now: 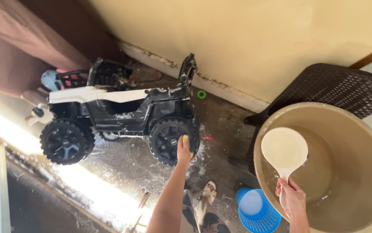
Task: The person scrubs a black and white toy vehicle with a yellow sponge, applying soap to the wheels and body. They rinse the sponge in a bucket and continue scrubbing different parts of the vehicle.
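At three o'clock, the right hand point(292, 196) grips a full white plastic scoop point(284, 149) over the big tan tub point(367, 142) and could spill water, while the left hand point(184, 151) squeezes a yellow sponge point(185, 139) on the black toy car's wheel point(168, 140) above the slippery wet floor point(121, 166).

The single head-worn camera is looking steeply down from standing height at the wet concrete floor point(220, 116), facing the cream painted wall point(259, 39), with nearby things filling its view.

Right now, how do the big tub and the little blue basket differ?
The big tub is beige, solid-walled and holds water; the little blue basket has slotted walls and sits on the floor beside it. The tub is far larger. The right hand holds a pale scoop over the tub, not the basket. Both are round and open-topped.
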